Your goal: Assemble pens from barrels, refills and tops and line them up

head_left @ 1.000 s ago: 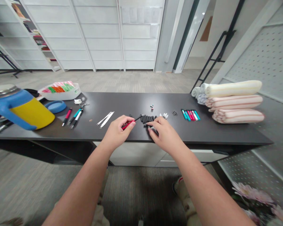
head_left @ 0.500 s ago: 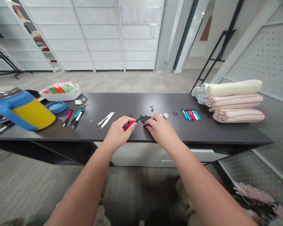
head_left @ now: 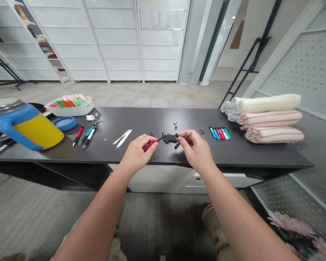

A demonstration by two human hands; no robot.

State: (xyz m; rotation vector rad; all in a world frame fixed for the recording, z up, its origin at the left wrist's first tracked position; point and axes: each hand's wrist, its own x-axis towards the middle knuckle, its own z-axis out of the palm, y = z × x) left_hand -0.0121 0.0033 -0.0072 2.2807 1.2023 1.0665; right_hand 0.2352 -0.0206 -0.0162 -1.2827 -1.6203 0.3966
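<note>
My left hand [head_left: 138,151] is closed around a red pen part [head_left: 150,145], with a thin black end pointing right, toward the middle of the table. My right hand [head_left: 197,148] pinches a short black tube [head_left: 177,145] between thumb and fingers. Just left of those fingertips lies a row of several short black tubes [head_left: 169,138] on the dark table [head_left: 152,117]. Another small black piece [head_left: 151,134] sits behind my left fingers. White pieces seen behind my right hand earlier are now hidden by it.
Thin white sticks [head_left: 122,139] lie left of my hands. Farther left are pens [head_left: 89,137], a blue lid [head_left: 65,123], a white basket [head_left: 84,108] and a blue-yellow mug [head_left: 35,127]. Rightward are small springs [head_left: 202,131], coloured tubes [head_left: 220,133] and rolled towels [head_left: 271,117].
My right hand has shifted slightly right, away from the black tube row, with a black tube in its fingers. My left hand has hardly moved.
</note>
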